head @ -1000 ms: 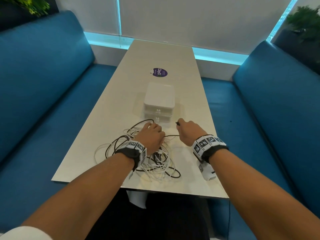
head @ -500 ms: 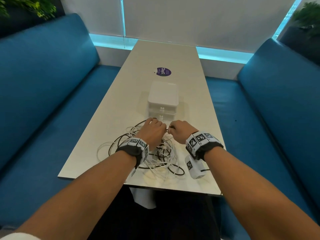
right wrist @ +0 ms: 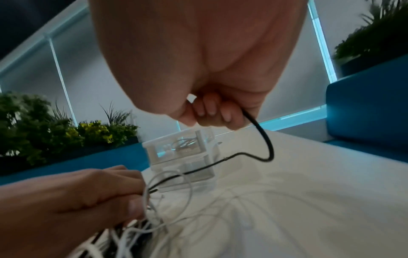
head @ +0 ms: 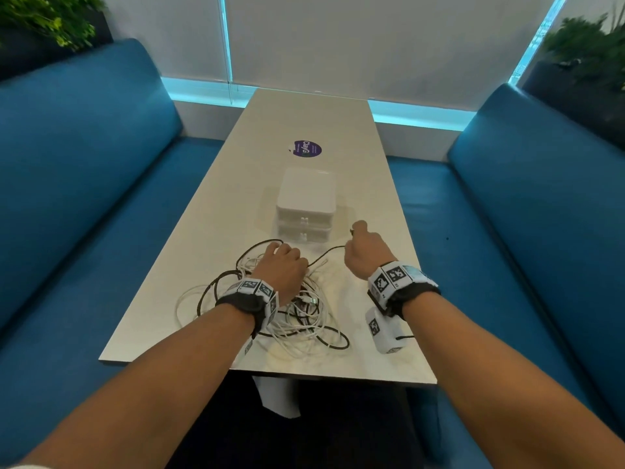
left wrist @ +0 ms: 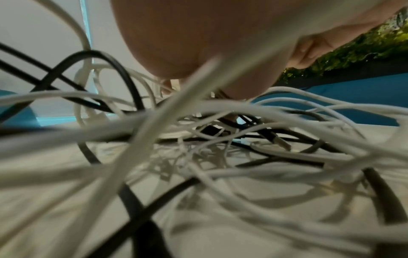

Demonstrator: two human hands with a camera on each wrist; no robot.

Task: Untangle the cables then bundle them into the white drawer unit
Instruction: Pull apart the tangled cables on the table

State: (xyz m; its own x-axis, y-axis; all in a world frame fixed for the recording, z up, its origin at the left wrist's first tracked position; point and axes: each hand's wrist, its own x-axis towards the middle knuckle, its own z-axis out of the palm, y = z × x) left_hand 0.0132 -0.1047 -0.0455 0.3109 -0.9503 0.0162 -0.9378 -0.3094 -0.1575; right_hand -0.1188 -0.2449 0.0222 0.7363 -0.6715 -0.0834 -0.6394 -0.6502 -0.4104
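Note:
A tangle of white and black cables lies near the front of the pale table. My left hand sits on top of the tangle with fingers curled round its strands. My right hand is raised to the right and pinches a thin black cable, which runs slack from it to the left hand. The white drawer unit stands just behind both hands, two drawers stacked, both closed. From the left wrist, blurred white and black loops fill the view.
A round purple sticker is on the table behind the drawer unit. Blue sofa seats flank the table on both sides. Plants stand behind the sofa backs. A white cloth hangs below the table's front edge.
My right hand met the left hand at the tangle half a second ago, then pulled away to the right, drawing out a length of black cable. The left hand stayed on the pile.

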